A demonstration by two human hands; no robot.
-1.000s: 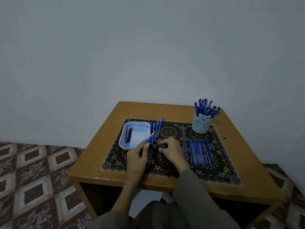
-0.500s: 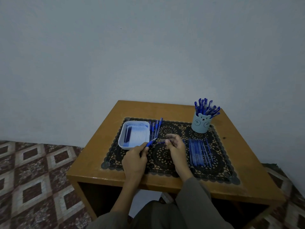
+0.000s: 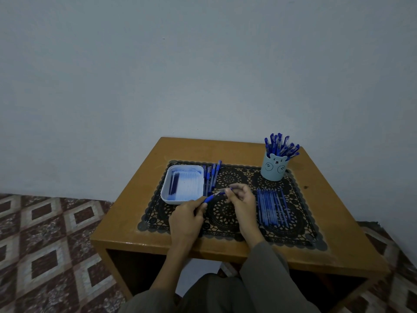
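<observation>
My left hand (image 3: 185, 219) grips a blue pen (image 3: 211, 197) by its barrel, the tip pointing up and right. My right hand (image 3: 242, 201) pinches a small blue pen part (image 3: 228, 189) just above that tip. Both hands hover over the black lace mat (image 3: 228, 219). A white tray (image 3: 183, 184) with a few dark blue refills lies at the mat's left. Several blue pens (image 3: 211, 177) lie beside the tray. A row of blue pen parts (image 3: 272, 205) lies on the mat's right. A pale blue bear cup (image 3: 273, 167) full of pens stands at the back right.
The mat sits on a small wooden table (image 3: 140, 195) against a plain wall. Patterned floor tiles (image 3: 45, 245) show on both sides. My knees sit under the table's front edge.
My right hand has lifted off the mat with a small blue part and brought it up to the pen tip. My left hand has tilted the pen toward it.
</observation>
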